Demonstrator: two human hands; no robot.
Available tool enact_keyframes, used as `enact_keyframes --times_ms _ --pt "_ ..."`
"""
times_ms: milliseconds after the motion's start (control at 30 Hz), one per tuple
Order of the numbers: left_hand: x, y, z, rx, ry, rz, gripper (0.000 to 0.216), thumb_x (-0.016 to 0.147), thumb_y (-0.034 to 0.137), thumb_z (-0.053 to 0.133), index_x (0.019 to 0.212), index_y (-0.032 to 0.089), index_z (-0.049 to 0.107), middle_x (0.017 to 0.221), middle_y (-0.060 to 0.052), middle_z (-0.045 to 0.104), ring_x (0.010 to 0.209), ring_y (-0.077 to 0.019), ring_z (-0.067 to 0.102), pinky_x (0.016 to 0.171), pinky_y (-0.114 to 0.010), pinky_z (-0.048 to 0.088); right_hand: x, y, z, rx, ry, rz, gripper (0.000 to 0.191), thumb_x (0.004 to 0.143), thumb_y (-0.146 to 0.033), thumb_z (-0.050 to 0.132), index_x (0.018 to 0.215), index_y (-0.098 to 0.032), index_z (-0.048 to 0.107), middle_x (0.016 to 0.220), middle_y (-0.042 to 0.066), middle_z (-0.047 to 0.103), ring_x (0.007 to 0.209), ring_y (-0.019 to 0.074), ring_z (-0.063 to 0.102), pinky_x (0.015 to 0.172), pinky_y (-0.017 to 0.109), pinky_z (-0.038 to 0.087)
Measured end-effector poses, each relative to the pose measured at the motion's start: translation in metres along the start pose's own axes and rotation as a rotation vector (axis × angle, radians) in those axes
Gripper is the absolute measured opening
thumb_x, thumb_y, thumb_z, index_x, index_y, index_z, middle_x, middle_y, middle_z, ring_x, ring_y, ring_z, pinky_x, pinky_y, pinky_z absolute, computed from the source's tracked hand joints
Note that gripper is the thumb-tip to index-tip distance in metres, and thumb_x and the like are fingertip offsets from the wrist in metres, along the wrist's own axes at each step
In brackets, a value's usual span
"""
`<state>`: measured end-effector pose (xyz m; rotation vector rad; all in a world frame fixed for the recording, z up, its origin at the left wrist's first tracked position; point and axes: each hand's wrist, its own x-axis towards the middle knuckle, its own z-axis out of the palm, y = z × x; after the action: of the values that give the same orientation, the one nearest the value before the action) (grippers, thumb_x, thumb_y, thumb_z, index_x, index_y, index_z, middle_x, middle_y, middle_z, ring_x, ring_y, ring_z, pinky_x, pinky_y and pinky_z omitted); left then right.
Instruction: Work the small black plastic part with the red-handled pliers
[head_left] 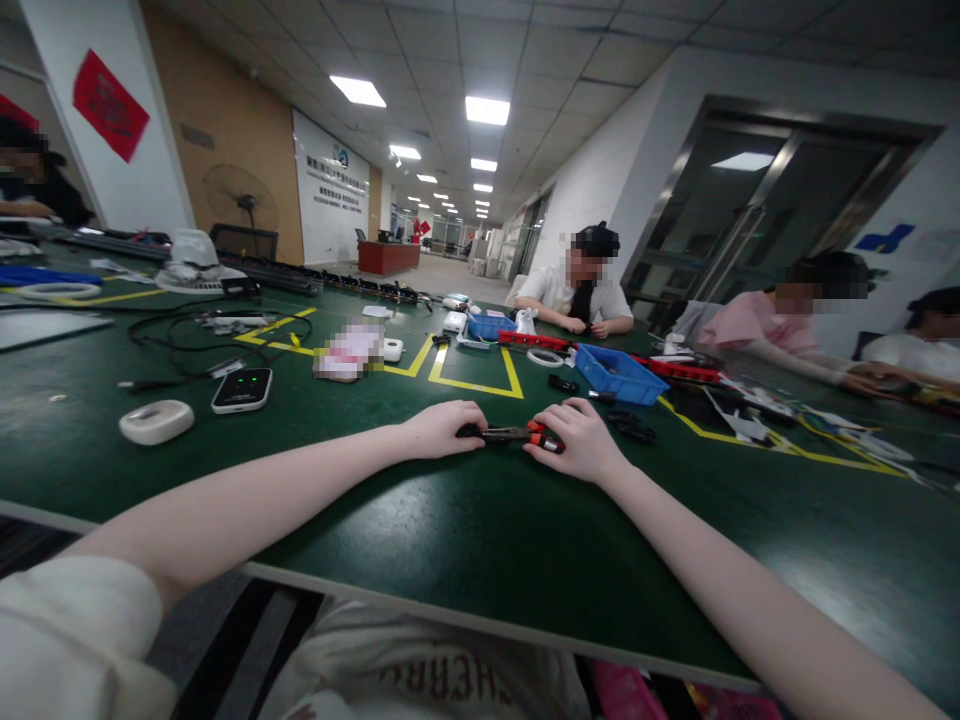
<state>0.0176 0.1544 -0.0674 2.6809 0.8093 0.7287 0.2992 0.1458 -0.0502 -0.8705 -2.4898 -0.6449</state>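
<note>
Nearest, above a smooth, faintly glossy dark-green surface [375, 530], the fingers of the right hand [583, 438] are wrapped round red-and-black-handled, slim-nosed metal pliers [510, 434]. The left hand [444, 428] has its fingers closed on a small black piece [470, 431] at the pliers' tip. Work appears mid-step; what remains cannot be told. Beyond sit a rounded, matte white plastic disc [156, 422] and, farther, an open blue plastic bin [624, 380].

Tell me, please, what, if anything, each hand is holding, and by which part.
The right hand holds pliers by their red handles. The left hand seems to hold a small dark piece at the pliers' tip; its held part is unclear.
</note>
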Motion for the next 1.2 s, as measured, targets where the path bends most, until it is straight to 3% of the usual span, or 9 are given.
enact_keyframes --times_ms 367,1200 --pt "-0.0005 -0.0014 0.0016 0.002 0.006 0.024 0.012 0.089 0.024 0.062 0.099 0.018 0.064 0.109 -0.006 0.063 0.102 -0.0199 0.062 0.092 -0.031 0.049 0.0004 -0.0015 -0.0006 0.0 -0.092 0.038 0.034 0.089 -0.051 0.054 0.091 -0.018 0.062 0.086 0.008 0.067 0.077 0.0202 0.061 0.069 0.033 0.041" --pt "-0.0006 0.0007 -0.0006 0.024 -0.005 0.004 0.018 0.092 0.025 0.059 0.107 0.017 0.064 0.109 -0.008 0.065 0.102 -0.0208 0.061 0.091 -0.032 0.049 0.0018 -0.0016 -0.0008 0.036 -0.113 0.055 0.032 0.089 -0.05 0.055 0.09 -0.018 0.06 0.085 0.007 0.065 0.075 0.0196 0.061 0.068 0.031 0.044"
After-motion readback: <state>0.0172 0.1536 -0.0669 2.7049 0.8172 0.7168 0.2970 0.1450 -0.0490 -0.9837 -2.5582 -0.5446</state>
